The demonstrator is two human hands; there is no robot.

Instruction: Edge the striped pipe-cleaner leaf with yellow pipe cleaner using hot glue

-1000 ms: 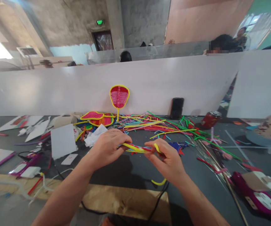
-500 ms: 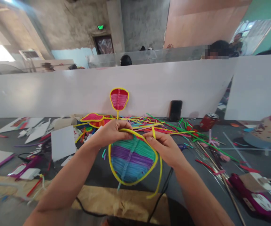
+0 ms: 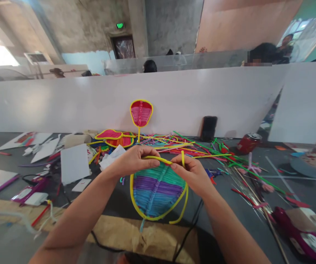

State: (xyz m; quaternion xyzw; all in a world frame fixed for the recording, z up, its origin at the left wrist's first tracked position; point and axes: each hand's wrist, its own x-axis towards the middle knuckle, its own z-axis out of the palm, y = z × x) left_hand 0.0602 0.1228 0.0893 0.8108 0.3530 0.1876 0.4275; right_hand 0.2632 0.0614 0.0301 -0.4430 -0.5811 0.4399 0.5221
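A rounded pipe-cleaner panel [image 3: 158,190], banded green, purple and blue, hangs upright between my hands, with a spine down its middle. A yellow pipe cleaner [image 3: 186,205] edges it, and its loose end dangles on the right. My left hand [image 3: 140,159] pinches the yellow edge at the top left. At the top right, the fingers of my right hand [image 3: 189,170] are closed on the same yellow pipe cleaner, near a short red bit. A pale blue stem [image 3: 142,225] sticks out below the panel.
A pink, yellow-edged pipe-cleaner piece [image 3: 141,113] stands before the white partition [image 3: 92,102]. Loose pipe cleaners [image 3: 171,141] are heaped behind my hands. A phone [image 3: 209,128], a red can [image 3: 249,143], a magenta device [image 3: 303,234] and white cards [image 3: 74,164] lie around.
The view has shifted slightly. My hands have drawn a little closer along the top edge, and the panel's top now sits lower behind the fingers.
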